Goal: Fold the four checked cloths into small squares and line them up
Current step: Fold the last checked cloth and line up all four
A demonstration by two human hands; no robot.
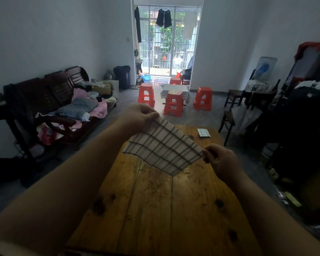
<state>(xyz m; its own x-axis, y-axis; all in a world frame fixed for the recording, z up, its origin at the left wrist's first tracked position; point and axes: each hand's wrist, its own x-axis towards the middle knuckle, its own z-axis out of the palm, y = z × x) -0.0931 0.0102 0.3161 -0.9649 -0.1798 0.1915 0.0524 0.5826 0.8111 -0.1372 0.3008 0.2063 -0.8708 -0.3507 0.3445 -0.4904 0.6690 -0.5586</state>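
Observation:
A white cloth with dark checks (163, 147) hangs spread in the air above the wooden table (155, 209). My left hand (139, 115) pinches its far upper corner. My right hand (220, 157) pinches its right corner, lower and nearer to me. The cloth's bottom corner droops toward the tabletop. One folded checked cloth (203, 133) lies as a small square at the table's far right corner. No other cloths show on the table.
A dark wooden sofa (50, 100) heaped with clothes stands to the left. Red plastic stools (173, 104) surround a small covered table beyond. Dark chairs (229, 117) and cluttered shelves stand along the right side.

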